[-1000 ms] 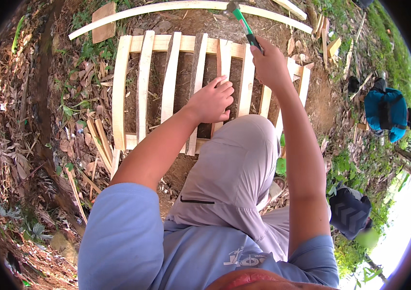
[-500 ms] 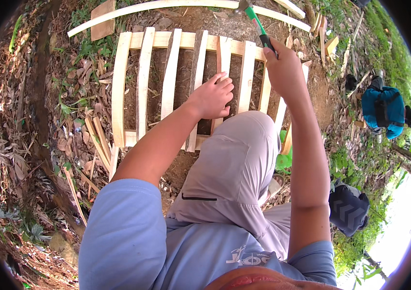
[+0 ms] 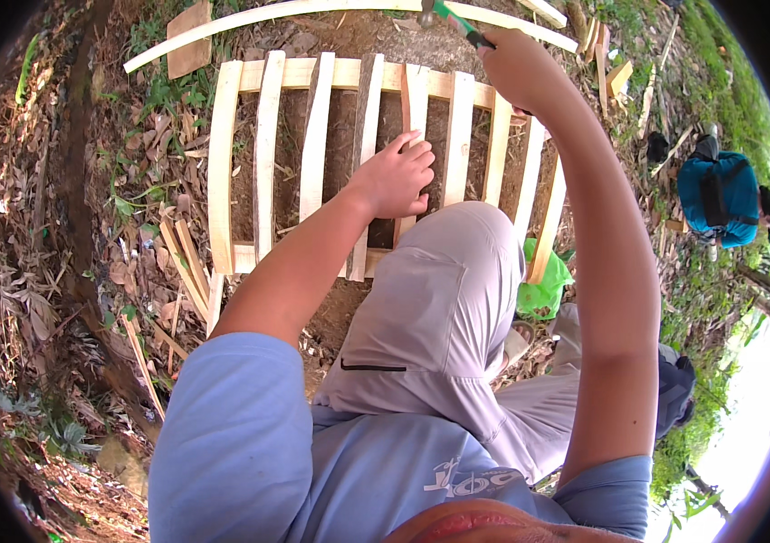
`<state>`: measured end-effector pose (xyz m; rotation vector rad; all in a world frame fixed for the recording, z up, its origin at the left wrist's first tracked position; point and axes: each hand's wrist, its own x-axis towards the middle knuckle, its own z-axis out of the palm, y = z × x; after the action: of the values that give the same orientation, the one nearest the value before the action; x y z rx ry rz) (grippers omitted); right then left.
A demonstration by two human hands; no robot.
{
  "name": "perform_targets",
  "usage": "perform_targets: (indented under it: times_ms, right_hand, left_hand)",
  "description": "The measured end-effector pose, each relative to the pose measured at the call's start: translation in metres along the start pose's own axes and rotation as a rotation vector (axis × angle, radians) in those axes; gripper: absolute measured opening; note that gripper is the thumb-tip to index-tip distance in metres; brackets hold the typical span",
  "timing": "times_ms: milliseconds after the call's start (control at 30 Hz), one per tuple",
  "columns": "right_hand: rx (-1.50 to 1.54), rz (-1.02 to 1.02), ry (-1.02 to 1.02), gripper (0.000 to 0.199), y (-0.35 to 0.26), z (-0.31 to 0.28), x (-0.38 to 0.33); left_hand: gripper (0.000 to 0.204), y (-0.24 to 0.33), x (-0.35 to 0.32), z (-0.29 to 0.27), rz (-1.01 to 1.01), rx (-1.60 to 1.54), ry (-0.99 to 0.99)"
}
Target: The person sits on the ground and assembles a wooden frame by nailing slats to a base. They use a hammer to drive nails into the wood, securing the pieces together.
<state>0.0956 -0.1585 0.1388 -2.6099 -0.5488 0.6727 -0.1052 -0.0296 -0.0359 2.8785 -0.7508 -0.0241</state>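
Observation:
A frame of pale wooden slats (image 3: 269, 136) lies on the ground in front of me, the slats crossing a far rail (image 3: 299, 72) and a near rail (image 3: 245, 258). My left hand (image 3: 396, 177) is closed around one of the middle slats (image 3: 415, 95), fingers curled over its side. Raised above the frame's far right part, my right hand (image 3: 521, 74) grips a hammer (image 3: 454, 22) by its green and black handle. The metal hammer head points left, partly cut by the upper edge of the picture. My bent knee covers part of the near rail.
A long thin board (image 3: 312, 9) lies beyond the frame, over a flat wooden piece (image 3: 188, 41). Loose sticks (image 3: 184, 262) are at the left. A green plastic bag (image 3: 545, 288) sits by my knee. Another person in teal (image 3: 718, 199) is off to the right.
My right hand has risen up and away with the hammer, its elbow swinging out to the right. The left hand stays on the slat. The person in teal has shifted slightly.

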Motion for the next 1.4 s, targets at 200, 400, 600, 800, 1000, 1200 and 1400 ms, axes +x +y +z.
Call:
perform_targets:
  times_ms: [200, 400, 600, 800, 1000, 1200, 1400]
  right_hand:
    - [-0.03, 0.004, -0.109, 0.027, -0.011, -0.015, -0.006]
    - [-0.241, -0.067, -0.314, 0.025, 0.009, -0.013, 0.032]
    - [-0.219, -0.006, -0.176, 0.026, 0.002, -0.017, 0.026]
    - [-0.402, -0.241, -0.182, 0.024, 0.02, -0.011, 0.036]
    - [-0.424, -0.008, -0.317, 0.03, -0.033, -0.063, 0.026]
    - [-0.792, -0.329, -0.446, 0.04, -0.024, -0.05, 0.068]
    - [-0.256, 0.025, -0.299, 0.027, -0.035, -0.064, 0.022]
  left_hand:
    - [0.036, -0.003, -0.003, 0.004, -0.016, -0.004, 0.029]
    - [0.036, -0.002, 0.001, 0.0, 0.005, 0.002, 0.019]
    - [0.036, -0.001, -0.002, 0.006, -0.005, -0.009, 0.039]
    - [0.036, -0.001, -0.001, 0.002, -0.002, -0.002, 0.03]
    - [0.036, -0.001, 0.002, 0.003, 0.017, 0.007, 0.024]
    - [0.037, -0.001, 0.001, 0.001, 0.003, -0.013, 0.002]
    - [0.037, -0.002, 0.0, 0.004, 0.004, -0.03, 0.019]
